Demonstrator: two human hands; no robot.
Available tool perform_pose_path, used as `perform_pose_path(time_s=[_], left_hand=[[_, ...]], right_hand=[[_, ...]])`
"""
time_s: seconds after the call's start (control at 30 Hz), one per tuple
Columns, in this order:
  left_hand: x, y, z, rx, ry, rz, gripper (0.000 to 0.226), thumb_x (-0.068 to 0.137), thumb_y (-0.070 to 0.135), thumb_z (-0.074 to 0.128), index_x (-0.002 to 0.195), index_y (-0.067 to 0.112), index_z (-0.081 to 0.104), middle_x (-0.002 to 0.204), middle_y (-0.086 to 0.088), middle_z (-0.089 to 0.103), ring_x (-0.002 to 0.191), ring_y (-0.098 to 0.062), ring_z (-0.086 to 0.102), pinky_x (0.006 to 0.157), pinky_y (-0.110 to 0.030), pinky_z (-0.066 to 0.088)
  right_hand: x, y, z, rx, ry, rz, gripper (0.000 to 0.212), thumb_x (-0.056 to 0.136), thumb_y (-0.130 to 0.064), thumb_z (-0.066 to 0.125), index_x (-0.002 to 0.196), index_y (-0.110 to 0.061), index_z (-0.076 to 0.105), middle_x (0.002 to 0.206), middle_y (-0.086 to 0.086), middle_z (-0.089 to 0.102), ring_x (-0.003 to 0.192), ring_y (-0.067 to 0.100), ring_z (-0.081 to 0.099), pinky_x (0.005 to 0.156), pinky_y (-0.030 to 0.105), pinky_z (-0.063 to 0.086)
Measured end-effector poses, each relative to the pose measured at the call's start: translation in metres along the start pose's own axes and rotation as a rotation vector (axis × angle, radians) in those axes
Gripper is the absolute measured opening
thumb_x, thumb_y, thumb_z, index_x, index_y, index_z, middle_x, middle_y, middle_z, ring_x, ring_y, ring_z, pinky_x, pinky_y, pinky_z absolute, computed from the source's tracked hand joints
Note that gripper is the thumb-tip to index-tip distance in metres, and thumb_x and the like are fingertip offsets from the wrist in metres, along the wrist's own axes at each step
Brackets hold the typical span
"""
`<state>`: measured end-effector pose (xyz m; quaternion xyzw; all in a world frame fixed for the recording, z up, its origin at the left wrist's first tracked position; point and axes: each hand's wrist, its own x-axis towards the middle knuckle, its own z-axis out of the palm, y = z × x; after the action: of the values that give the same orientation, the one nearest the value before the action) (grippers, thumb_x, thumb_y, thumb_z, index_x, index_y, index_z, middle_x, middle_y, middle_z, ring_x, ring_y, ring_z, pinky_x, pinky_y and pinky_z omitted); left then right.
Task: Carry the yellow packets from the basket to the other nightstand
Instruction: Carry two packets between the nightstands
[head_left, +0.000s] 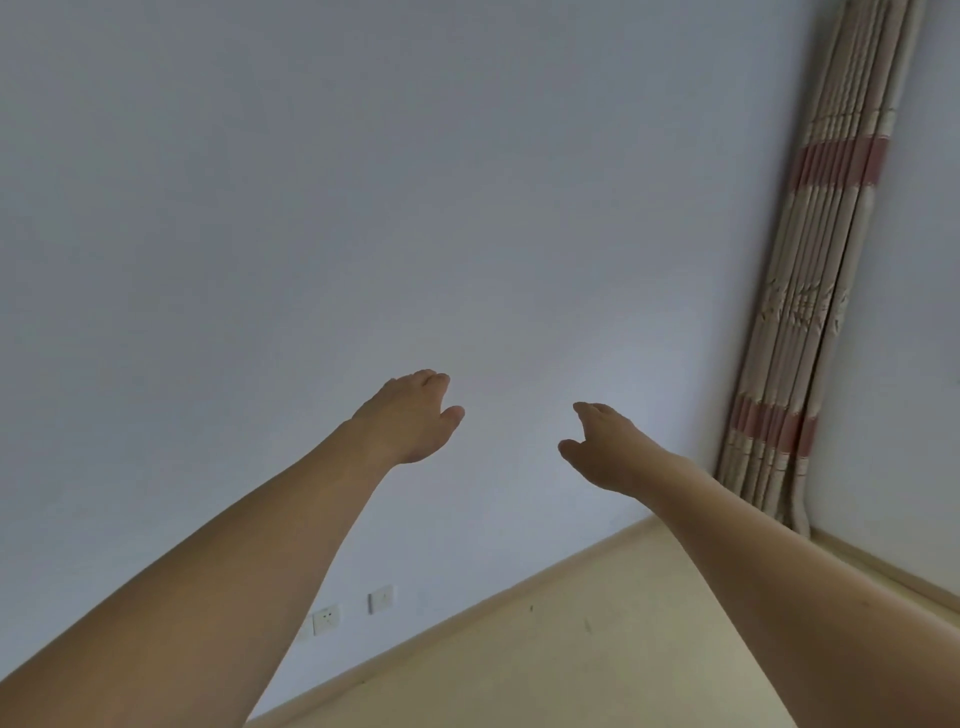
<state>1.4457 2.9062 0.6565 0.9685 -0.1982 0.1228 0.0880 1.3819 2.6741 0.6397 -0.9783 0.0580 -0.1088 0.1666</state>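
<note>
Right now we have both bare arms stretched out ahead of us, two of them, reaching from the bottom corners toward the middle of the view. Our left hand (410, 418) is seen from the back, its fingers bent loosely forward and its thumb sticking out to the side, and it holds nothing. Our right hand (597, 449) is likewise seen from the back, fingers extended and lightly relaxed, thumb pointing inward toward the other hand, and it too holds nothing. The two hands are apart, with a clear gap of wall between their thumbs, and neither touches any surface that we can make out. Behind them is one plain pale grey-white painted wall (363, 208), which fills most of the view. Low on it, beside our left forearm, we count two white rectangular wall plates: one socket plate with small holes (326, 618) and one blank switch-like plate (382, 599), near each other. At the right edge hangs one gathered beige pleated curtain with two reddish-pink bands (821, 291), running down into the corner. Below the wall lies one cream-coloured flat surface with a pale raised border (545, 649); what it belongs to we cannot tell. Of the yellow packets, the basket and the nightstands, we see none here.
</note>
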Motion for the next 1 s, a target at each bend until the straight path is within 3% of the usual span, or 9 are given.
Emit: perform_pose_path(time_s=[0.27, 0.47, 1.0], left_hand=[[0.206, -0.017, 0.058, -0.018, -0.003, 0.086, 0.06, 0.102, 0.046, 0.031, 0.154, 0.017, 0.023, 0.161, 0.002, 0.022, 0.145, -0.025, 0.025, 0.115, -0.042, 0.027], [0.365, 0.005, 0.079, -0.012, -0.01, 0.175, 0.059, 0.103, 0.045, 0.031, 0.154, 0.017, 0.023, 0.161, 0.002, 0.021, 0.147, -0.021, 0.023, 0.116, -0.039, 0.024], [0.776, 0.162, 0.243, -0.111, -0.077, 0.552, 0.058, 0.103, 0.045, 0.03, 0.153, 0.016, 0.024, 0.161, 0.001, 0.022, 0.146, -0.022, 0.023, 0.116, -0.039, 0.023]], right_hand=[[0.186, 0.048, 0.037, 0.042, 0.043, 0.056, 0.048, 0.096, -0.025, 0.044, 0.139, -0.005, 0.037, 0.145, 0.009, 0.04, 0.133, 0.026, 0.037, 0.103, 0.035, 0.034], [0.318, 0.111, 0.019, 0.108, 0.132, 0.125, 0.047, 0.095, -0.026, 0.044, 0.138, -0.006, 0.039, 0.143, 0.008, 0.042, 0.132, 0.025, 0.039, 0.104, 0.036, 0.034], [0.617, 0.341, 0.021, 0.017, 0.18, 0.395, 0.047, 0.097, -0.026, 0.043, 0.138, -0.003, 0.039, 0.143, 0.009, 0.042, 0.132, 0.027, 0.039, 0.106, 0.037, 0.033]])
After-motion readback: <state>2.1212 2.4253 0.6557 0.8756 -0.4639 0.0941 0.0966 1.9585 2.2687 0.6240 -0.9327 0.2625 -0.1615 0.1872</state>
